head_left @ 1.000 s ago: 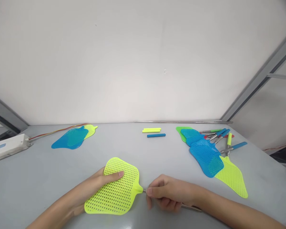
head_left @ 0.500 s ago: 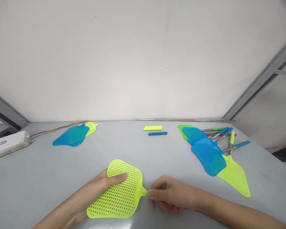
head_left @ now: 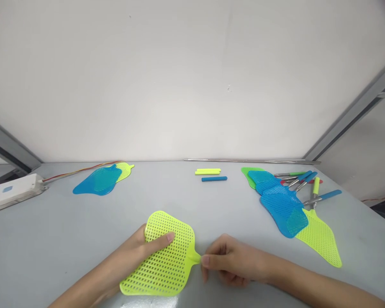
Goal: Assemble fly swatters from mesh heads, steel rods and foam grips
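Holding the yellow swatter head (head_left: 176,273) low and central over the near part of the bench (head_left: 237,209), you have it clamped in your left hand (head_left: 137,250), thumb laid across the perforated face, remaining fingers hidden behind. Your right hand (head_left: 227,259) pinches at the tip of the narrow neck (head_left: 194,257), thumb against forefinger, other fingers curled; you cannot tell from this view whether a rod also sits inside that grip. Step in hand, as judged: work at the neck joint, probably seating or checking a fit there. Loose parts, untouched: two yellow sleeves (head_left: 208,173) and a blue sleeve (head_left: 214,179) mid-bench, thin metal rods (head_left: 253,161) along the wall edge, and, at your rear left, a blue head (head_left: 98,182) overlapping another yellow head (head_left: 125,172). To your right, swatters (head_left: 285,209) with handles attached lie overlapped in a pile. Next move, judged: you need the left hand to keep the face steady while the right pushes or turns in line with the neck. Note: thin mesh likely flexes, so a sideways push could bend the neck; confirm the joint before you let go of either side.
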`<state>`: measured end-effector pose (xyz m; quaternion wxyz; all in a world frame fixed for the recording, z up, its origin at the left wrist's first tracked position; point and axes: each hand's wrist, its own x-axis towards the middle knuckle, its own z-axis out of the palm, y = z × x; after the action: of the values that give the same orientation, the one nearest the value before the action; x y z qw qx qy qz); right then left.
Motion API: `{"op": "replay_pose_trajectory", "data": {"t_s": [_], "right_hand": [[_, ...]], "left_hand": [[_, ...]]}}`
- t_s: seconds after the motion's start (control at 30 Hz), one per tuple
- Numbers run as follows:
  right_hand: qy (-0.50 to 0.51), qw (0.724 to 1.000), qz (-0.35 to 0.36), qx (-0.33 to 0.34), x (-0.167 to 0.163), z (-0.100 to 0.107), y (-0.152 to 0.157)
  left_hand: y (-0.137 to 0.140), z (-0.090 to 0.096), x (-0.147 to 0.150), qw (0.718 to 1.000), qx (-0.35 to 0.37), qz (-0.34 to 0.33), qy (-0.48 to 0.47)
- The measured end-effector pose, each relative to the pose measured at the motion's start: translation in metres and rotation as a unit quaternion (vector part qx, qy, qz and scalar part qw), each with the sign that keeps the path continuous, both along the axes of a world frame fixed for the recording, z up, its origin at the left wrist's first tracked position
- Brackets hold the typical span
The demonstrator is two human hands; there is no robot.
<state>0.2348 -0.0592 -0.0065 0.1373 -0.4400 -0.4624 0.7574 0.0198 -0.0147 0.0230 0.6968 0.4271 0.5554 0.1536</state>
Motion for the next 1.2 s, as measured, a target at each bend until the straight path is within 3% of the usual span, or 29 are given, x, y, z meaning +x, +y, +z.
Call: {"op": "replay_pose_trajectory", "data": {"t_s": [0.23,0.5,1.2], "right_hand": [[0.076,0.995,0.005,-0.066,0.004,0.005,0.002],[0.083,0.995,0.008,-0.062,0.004,0.005,0.002],[0.096,0.993,0.018,-0.06,0.006,-0.001,0.004]], "left_hand": [[-0.001,0.009,0.004,1.0,0.022,-0.013,-0.006],[0.004,0.018,-0.001,0.996,0.001,-0.071,-0.054],[0.007,0.016,-0.001,0.994,0.014,-0.08,-0.072]]}}
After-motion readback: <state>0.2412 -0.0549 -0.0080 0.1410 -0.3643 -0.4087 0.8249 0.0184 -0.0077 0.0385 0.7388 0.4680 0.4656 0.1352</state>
